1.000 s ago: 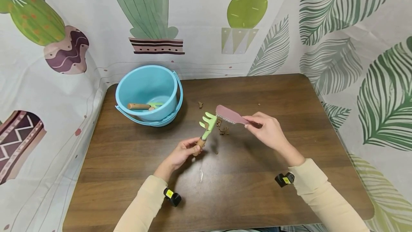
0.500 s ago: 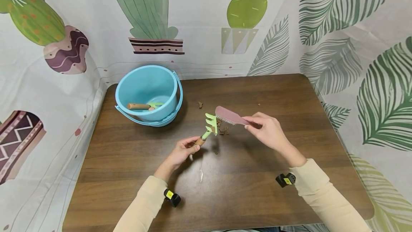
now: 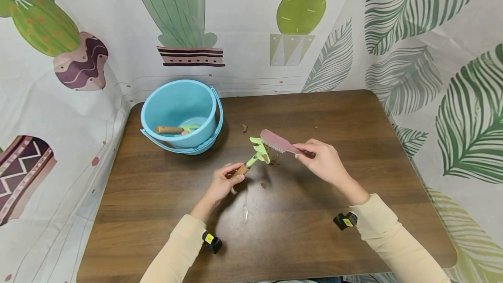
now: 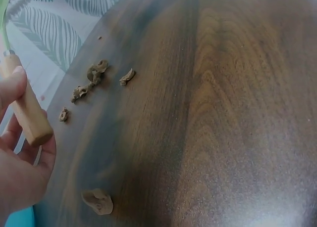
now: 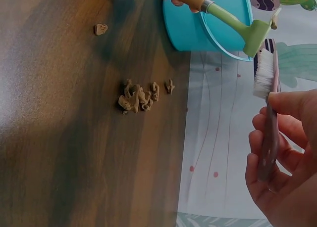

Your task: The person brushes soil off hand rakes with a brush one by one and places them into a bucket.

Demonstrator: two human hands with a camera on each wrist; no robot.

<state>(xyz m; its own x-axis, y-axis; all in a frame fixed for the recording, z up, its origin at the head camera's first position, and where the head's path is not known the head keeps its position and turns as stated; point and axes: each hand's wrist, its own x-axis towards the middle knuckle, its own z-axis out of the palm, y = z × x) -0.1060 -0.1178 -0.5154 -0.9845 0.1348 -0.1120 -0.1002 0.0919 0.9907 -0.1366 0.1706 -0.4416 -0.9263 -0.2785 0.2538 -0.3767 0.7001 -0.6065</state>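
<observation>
My left hand [image 3: 221, 184] grips the wooden handle of a small green hand rake [image 3: 258, 151], its tines raised above the table. In the right wrist view a bit of brown matter clings at the rake's head. My right hand [image 3: 322, 159] pinches the handle of a pink brush [image 3: 277, 140], white bristles [image 5: 264, 73] facing down and toward the rake. The brush head overlaps the tines in the head view. Below them on the table lies a small heap of brown clay-like crumbs [image 5: 136, 97], with a larger flat piece [image 4: 98, 201] apart from it.
A light blue bucket [image 3: 212, 119] stands at the back left, holding another wooden-handled green tool [image 3: 169, 130]. A thin clear strip [image 3: 246, 214] lies on the brown table [image 3: 314, 239]. A printed cloth [image 3: 251, 69] hangs behind.
The rake has turned in my left hand, so its tines now face more to the right. The brush has shifted slightly left and down over the tines.
</observation>
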